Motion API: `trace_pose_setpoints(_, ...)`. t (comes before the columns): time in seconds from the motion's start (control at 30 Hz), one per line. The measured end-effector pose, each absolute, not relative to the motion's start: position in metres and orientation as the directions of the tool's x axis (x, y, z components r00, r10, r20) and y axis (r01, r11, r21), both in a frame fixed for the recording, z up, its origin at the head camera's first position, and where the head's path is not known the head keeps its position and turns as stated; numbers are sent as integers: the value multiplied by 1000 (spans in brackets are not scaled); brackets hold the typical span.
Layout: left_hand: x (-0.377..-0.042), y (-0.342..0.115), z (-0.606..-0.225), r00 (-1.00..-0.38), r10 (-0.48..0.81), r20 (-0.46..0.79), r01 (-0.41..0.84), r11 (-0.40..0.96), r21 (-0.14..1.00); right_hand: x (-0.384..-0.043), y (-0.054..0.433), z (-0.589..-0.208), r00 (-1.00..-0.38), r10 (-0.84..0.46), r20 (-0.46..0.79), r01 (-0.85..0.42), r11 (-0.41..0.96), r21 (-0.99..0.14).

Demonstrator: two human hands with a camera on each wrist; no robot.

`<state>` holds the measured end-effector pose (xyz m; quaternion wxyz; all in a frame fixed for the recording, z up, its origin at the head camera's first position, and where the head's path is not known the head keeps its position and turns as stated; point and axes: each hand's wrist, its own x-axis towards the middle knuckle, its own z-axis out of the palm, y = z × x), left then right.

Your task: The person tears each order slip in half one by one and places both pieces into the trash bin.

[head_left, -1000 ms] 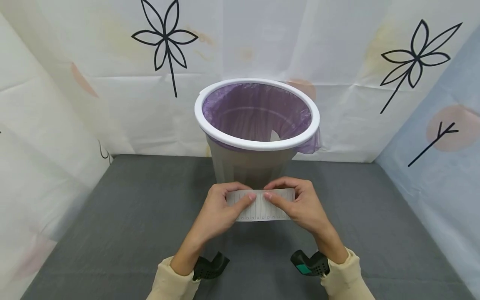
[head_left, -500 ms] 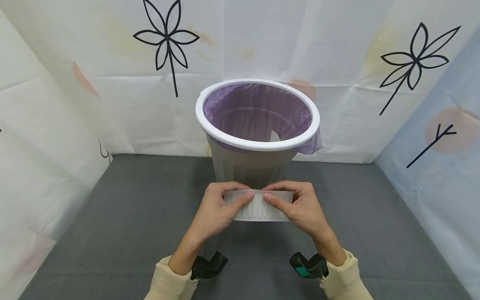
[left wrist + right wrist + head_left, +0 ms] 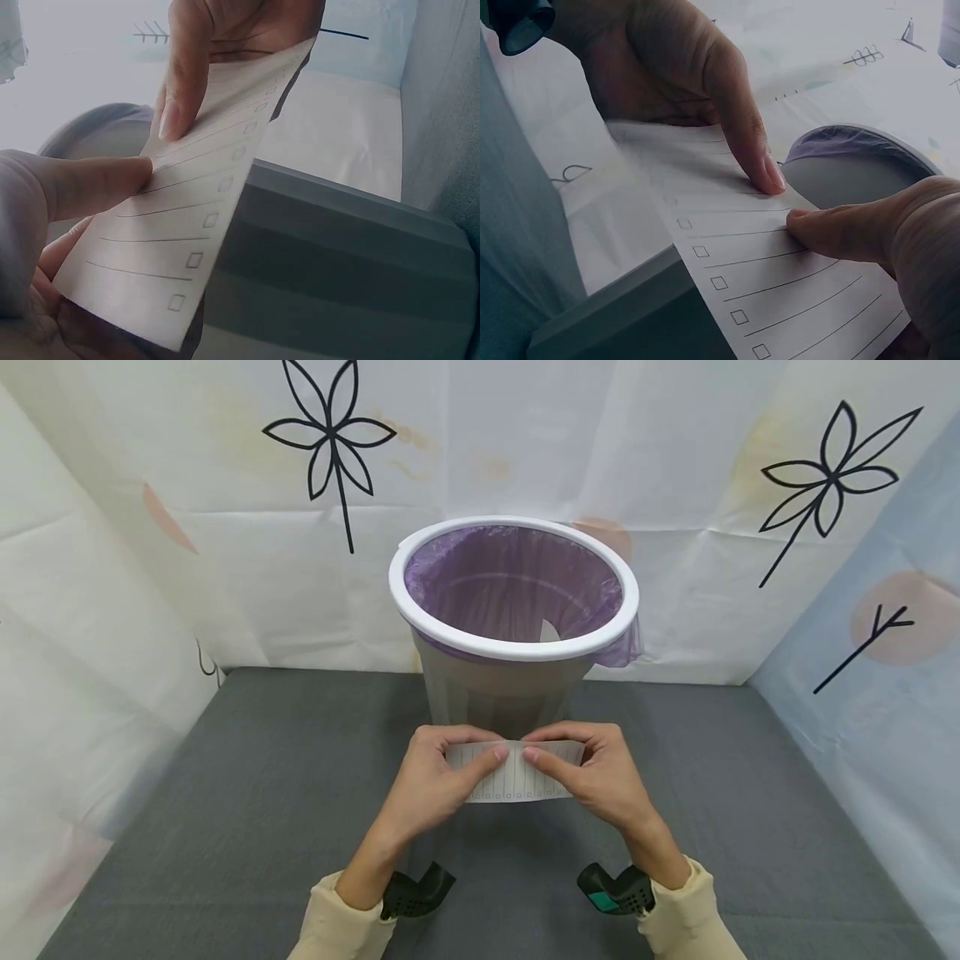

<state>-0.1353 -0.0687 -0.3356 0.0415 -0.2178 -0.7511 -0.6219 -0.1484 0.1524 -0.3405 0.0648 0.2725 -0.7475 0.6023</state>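
Observation:
A white checklist sheet (image 3: 517,777), printed with ruled lines and small boxes, is held sideways in front of the bin. My left hand (image 3: 438,772) pinches its upper edge, thumb on the printed face and fingers behind. The right hand (image 3: 596,772) pinches the same edge in like manner, its thumb close beside the left thumb. In the left wrist view the sheet (image 3: 172,217) bows slightly between the two thumbs. Most fingers are hidden behind the paper. Just beyond the hands stands a grey trash bin (image 3: 495,689) with a white rim and a purple liner (image 3: 495,577).
A pale scrap (image 3: 550,631) shows inside the bin. Dark grey cloth (image 3: 300,793) covers the table. White printed curtains (image 3: 262,585) enclose the back and left, a bluish one (image 3: 885,718) the right. Each wrist wears a black camera mount (image 3: 420,892).
Both hands, still pinching the sheet, have drifted very slightly left. The grips look the same and the bin has not moved.

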Motion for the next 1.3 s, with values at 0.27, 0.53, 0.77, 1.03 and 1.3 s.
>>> trace_pose_setpoints(0.27, -135, -67, -337, -902, 277, 332, 377, 128, 917, -148, 153, -341, -847, -339, 409, -481, 163, -861)
trace_pose_setpoints(0.53, -135, -67, -337, -895, 278, 350, 403, 162, 901, -147, 153, -341, -854, -325, 407, -477, 177, -861)
trace_pose_setpoints(0.77, -136, -68, -337, -895, 271, 356, 409, 175, 896, -147, 150, -341, -852, -313, 419, -481, 154, -863)
trace_pose_setpoints(1.03, -135, -67, -338, -895, 258, 363, 413, 173, 894, -147, 148, -341, -852, -305, 425, -482, 139, -865)
trace_pose_setpoints(1.3, -136, -66, -339, -895, 264, 360, 409, 162, 898, -146, 148, -342, -842, -308, 443, -501, 141, -854)
